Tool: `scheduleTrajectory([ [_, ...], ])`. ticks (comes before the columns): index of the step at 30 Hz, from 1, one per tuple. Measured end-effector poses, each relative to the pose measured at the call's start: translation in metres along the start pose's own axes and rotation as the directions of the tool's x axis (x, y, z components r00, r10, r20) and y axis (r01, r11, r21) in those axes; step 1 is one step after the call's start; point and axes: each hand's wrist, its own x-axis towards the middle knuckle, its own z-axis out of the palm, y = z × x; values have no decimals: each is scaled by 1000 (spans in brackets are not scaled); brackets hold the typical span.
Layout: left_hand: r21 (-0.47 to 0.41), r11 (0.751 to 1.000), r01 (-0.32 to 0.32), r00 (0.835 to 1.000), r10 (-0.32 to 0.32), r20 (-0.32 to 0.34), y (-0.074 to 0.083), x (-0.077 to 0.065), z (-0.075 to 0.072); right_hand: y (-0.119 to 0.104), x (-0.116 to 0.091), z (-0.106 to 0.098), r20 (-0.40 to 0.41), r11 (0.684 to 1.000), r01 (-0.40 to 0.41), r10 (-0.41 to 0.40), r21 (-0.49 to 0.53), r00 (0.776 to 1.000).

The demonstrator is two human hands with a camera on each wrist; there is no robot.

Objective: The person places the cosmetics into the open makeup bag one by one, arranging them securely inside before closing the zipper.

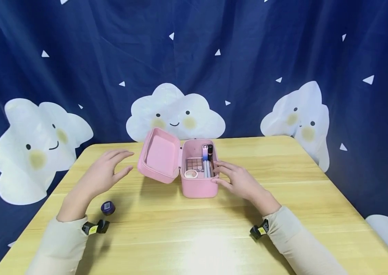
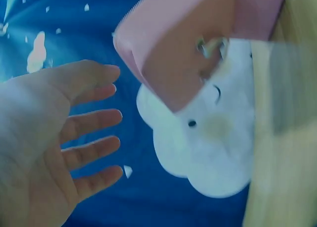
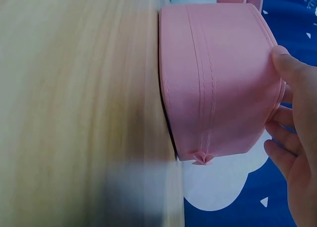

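A pink makeup case (image 1: 200,188) stands on the table with its lid (image 1: 161,152) swung out to the left. Inside are an eyeshadow palette (image 1: 194,164), a round compact (image 1: 191,174), a blue-and-purple tube (image 1: 205,152), a black-capped tube (image 1: 210,149) and slim pale sticks (image 1: 207,169). My right hand (image 1: 240,181) holds the case's right rim at the front corner, thumb on the front side and fingers over the edge. Left of the lid, my left hand (image 1: 102,173) hangs in the air, fingers spread and touching nothing. The left wrist view shows its palm beside the tilted lid (image 2: 183,43).
A small dark purple round container (image 1: 108,207) lies on the wooden table (image 1: 166,236) below my left hand. Behind the table's far edge hangs a dark blue curtain (image 1: 194,57) printed with smiling clouds. Each wrist wears a black strapped camera.
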Motion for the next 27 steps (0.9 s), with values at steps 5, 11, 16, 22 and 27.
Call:
scheduleTrajectory([
  [5,-6,998,65,997,-64,44,-21,-24,8,-2,-2,0,-6,1000,-14,14,-2,1000],
  [11,-27,989,143,985,-140,102,-40,-52,17,-6,0,-3,3,1000,-28,28,6,1000],
  [16,-50,980,193,964,-180,194,-51,-74,22,-7,0,-3,16,999,-41,41,10,999],
  [22,-173,944,282,907,-203,369,-56,-90,28,-8,1,-4,5,999,-43,43,10,999],
  [27,-208,929,306,881,-194,432,-57,-97,35,-6,1,-3,9,999,-39,39,7,999],
])
